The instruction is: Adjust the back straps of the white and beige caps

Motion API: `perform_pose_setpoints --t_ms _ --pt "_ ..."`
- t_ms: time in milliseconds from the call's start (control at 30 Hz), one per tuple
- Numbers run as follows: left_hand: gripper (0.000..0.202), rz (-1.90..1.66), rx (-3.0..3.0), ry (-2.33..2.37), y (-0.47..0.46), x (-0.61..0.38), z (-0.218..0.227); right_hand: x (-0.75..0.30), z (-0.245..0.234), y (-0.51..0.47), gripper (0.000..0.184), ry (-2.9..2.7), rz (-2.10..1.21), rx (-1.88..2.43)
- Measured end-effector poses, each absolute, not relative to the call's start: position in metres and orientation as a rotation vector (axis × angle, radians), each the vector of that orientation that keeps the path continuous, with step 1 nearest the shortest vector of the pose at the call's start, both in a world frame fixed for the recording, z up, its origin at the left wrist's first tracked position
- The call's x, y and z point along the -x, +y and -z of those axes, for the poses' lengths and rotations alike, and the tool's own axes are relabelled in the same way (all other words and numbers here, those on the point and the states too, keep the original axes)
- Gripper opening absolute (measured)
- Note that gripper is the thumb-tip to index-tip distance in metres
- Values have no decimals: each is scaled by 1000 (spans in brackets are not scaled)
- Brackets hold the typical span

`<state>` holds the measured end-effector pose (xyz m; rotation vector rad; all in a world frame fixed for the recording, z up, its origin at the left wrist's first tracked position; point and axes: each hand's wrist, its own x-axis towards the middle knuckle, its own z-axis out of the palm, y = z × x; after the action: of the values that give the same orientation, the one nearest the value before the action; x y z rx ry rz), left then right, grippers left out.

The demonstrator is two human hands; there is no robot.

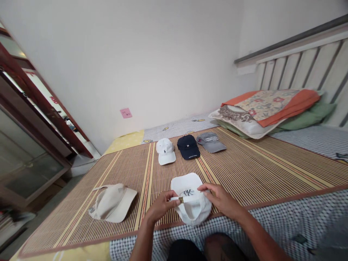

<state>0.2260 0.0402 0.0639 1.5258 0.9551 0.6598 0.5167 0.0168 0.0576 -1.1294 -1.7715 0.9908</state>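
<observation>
A white baseball cap (pixel 197 214) with dark CK lettering lies at the near edge of the striped mat, its brim pointing away from me. Its back strap, with a small brass-coloured buckle, is stretched between my hands. My left hand (pixel 162 204) pinches the strap's left end by the buckle. On the other side, my right hand (pixel 217 195) has thumb and fingers closed on the strap's right part. To the left rests a beige cap (pixel 112 203) on its side, its strap sticking out loose.
Farther back on the mat (pixel 239 174) stand a white cap (pixel 165 150), a navy cap (pixel 188 146) and a grey cap (pixel 210 142) in a row. Pillows (pixel 269 108) are piled at the right by the slatted headboard (pixel 301 67). A wall closes off the far side.
</observation>
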Motion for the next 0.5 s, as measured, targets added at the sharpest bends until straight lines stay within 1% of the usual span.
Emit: perform_pose_setpoints --t_ms 133,333,500 --pt "42 -592 -1536 928 43 -223 -67 -520 -51 20 37 -1806 -950 1154" --pt "53 -497 -1559 948 55 -218 -68 -519 -46 26 33 -1824 -913 1157" --pt "53 -519 -1606 988 54 -218 -64 -518 -46 28 32 -1820 -902 1151"
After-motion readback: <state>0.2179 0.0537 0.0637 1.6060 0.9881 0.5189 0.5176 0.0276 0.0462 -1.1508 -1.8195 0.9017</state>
